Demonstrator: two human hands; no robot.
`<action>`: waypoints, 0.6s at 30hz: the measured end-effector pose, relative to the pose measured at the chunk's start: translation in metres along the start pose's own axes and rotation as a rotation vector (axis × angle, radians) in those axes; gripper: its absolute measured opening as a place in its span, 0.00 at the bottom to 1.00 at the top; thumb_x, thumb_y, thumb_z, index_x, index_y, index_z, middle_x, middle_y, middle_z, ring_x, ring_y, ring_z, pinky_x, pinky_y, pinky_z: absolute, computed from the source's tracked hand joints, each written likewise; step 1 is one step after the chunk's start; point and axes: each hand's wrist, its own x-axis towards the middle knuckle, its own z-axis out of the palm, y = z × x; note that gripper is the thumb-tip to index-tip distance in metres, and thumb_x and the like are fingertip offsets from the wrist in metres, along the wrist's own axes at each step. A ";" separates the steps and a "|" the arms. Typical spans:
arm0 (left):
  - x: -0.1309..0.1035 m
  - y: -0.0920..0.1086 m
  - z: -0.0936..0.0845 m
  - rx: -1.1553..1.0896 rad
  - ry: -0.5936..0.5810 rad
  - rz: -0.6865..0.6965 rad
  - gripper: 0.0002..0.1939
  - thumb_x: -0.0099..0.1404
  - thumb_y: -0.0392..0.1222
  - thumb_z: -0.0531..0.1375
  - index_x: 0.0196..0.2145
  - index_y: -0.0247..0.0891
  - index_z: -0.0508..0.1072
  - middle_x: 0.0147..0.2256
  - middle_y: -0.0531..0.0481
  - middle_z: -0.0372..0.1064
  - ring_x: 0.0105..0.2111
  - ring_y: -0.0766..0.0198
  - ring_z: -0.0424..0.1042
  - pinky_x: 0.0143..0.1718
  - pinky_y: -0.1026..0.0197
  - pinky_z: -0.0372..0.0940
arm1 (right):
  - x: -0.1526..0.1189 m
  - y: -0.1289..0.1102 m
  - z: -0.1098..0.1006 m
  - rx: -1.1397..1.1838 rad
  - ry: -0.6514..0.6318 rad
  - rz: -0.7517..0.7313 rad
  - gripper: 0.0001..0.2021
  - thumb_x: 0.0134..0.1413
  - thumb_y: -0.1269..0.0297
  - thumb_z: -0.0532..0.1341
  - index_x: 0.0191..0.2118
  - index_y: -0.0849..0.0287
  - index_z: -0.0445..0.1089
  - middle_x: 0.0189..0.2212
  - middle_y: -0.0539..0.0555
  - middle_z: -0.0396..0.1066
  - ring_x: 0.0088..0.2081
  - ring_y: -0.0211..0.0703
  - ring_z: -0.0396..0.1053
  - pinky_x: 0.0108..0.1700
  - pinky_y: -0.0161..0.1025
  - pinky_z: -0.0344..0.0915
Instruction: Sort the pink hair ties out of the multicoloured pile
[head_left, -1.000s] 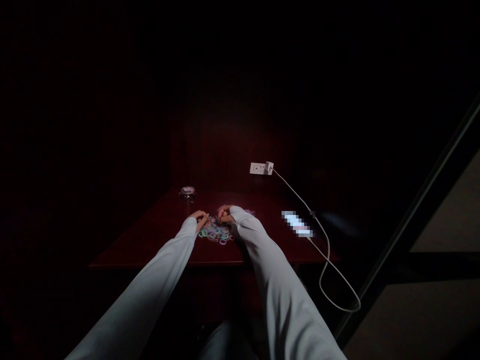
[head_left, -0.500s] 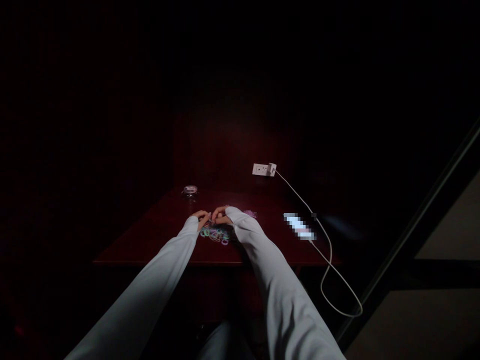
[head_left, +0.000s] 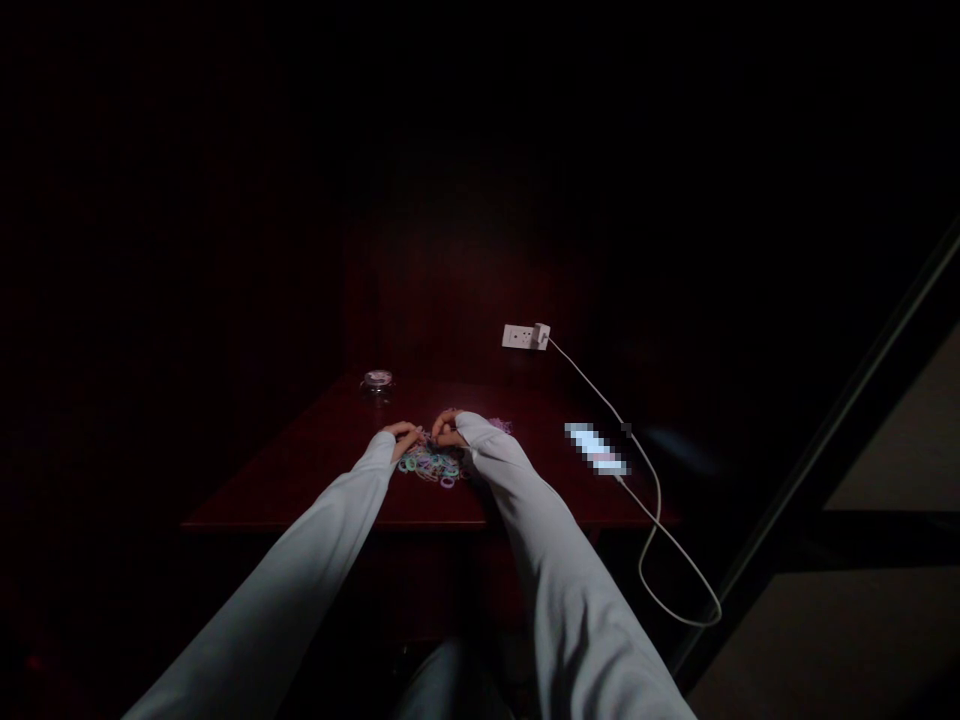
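Note:
A pile of small coloured rings (head_left: 435,466) in green, purple and other pale shades lies on the dark red table (head_left: 285,500). At the pile's left edge is my left hand (head_left: 404,438), its fingers closed in a pinch on something too small to make out. My right hand (head_left: 448,430) is bent over the back right of the pile, with its fingers curled together; what they hold is hidden. Behind my right wrist lies a smaller purple-pink bunch of rings (head_left: 500,426).
A clear round container (head_left: 377,383) stands at the back left of the table. To the right lies a lit, blurred-out phone (head_left: 596,450). Its white cable (head_left: 658,490) loops past the table's edge and up to a wall socket (head_left: 517,337).
My hands have moved slightly apart, with the right hand shifting a little to the right. The whole view has shifted slightly.

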 end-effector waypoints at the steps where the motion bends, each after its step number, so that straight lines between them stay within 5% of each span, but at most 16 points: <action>1: 0.001 -0.001 0.000 0.012 0.006 0.010 0.20 0.53 0.60 0.67 0.21 0.40 0.79 0.26 0.46 0.78 0.29 0.58 0.74 0.31 0.61 0.68 | 0.002 0.001 0.001 -0.014 -0.001 0.001 0.04 0.46 0.68 0.68 0.31 0.57 0.75 0.22 0.42 0.62 0.26 0.34 0.56 0.30 0.33 0.51; 18: 0.009 -0.017 -0.004 0.077 -0.024 0.053 0.14 0.57 0.53 0.67 0.24 0.40 0.82 0.28 0.48 0.81 0.32 0.57 0.76 0.36 0.60 0.70 | -0.005 -0.004 0.000 0.070 -0.089 -0.077 0.13 0.46 0.56 0.75 0.32 0.58 0.74 0.21 0.42 0.62 0.26 0.34 0.56 0.30 0.34 0.51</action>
